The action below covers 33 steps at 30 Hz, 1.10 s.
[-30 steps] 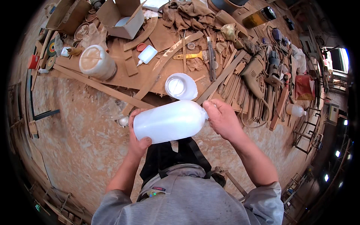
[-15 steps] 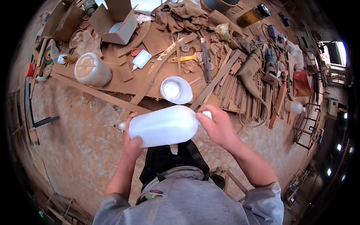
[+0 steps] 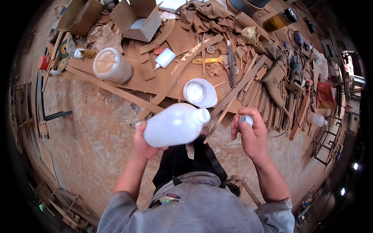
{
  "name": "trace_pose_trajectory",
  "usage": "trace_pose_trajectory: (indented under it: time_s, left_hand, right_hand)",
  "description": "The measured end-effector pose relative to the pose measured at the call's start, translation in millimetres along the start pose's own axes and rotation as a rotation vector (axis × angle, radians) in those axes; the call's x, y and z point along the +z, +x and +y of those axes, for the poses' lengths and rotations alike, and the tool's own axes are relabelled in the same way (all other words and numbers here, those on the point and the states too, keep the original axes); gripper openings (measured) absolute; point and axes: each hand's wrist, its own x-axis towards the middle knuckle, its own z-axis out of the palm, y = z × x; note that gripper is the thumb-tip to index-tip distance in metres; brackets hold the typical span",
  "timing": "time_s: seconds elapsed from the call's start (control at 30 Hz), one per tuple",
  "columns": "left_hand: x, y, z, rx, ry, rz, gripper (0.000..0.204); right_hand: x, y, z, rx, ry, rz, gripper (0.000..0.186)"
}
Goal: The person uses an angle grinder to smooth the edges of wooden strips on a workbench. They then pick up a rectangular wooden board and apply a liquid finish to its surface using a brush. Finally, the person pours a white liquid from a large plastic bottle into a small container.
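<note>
**Operator A:** What is the left hand (image 3: pixel 144 144) doing?

**Operator B:** It is gripping the base end of a large white plastic jug (image 3: pixel 175 125), fingers wrapped tight around it. The jug is lying on its side in the air in front of the person's chest, with its open neck pointing toward the person's right.

**Operator A:** And the right hand (image 3: pixel 250 136)?

**Operator B:** It is pinching a small white cap (image 3: pixel 245 120) between the fingertips, closed on it. The cap is sitting apart from the jug's neck, just to the right of it, with a clear gap between the two.

**Operator A:** What is lying beneath the jug?

**Operator B:** A white round bowl-like container (image 3: pixel 199 93) is resting on the floor among wood scraps, just above the jug's neck in the view. Long wooden slats (image 3: pixel 233 93) are running diagonally past it.

**Operator A:** Anything further out?

**Operator B:** A second large jug with a tan, dusty top (image 3: pixel 111 66) is standing to the left, well apart. A small white squeeze bottle (image 3: pixel 164 58) is lying near an open cardboard box (image 3: pixel 138 19). A yellow-handled tool (image 3: pixel 208 60) is lying beyond the container, and a power drill (image 3: pixel 276 83) is resting on the slats to the right.
</note>
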Motion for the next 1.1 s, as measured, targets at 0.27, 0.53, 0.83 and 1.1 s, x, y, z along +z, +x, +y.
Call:
trace_pose_trajectory:
  time_s: [0.27,0.53,0.83,1.1]
  left_hand:
    - [-14,3,31,0.216,0.199,0.260,0.065]
    - [-13,5,45,0.415,0.503,0.397,0.063]
    - [4,3,53,0.576,0.698,0.414,0.076]
    - [24,3,51,0.693,0.826,0.419,0.071]
  right_hand:
    - [-24,-9,12,0.227,0.199,0.096,0.028]
    - [-33,-22,27,0.182,0.132,0.129,0.035]
    - [-38,-28,38,0.118,0.135,0.141,0.044]
    - [-44,-29,42,0.100,0.215,0.173,0.044]
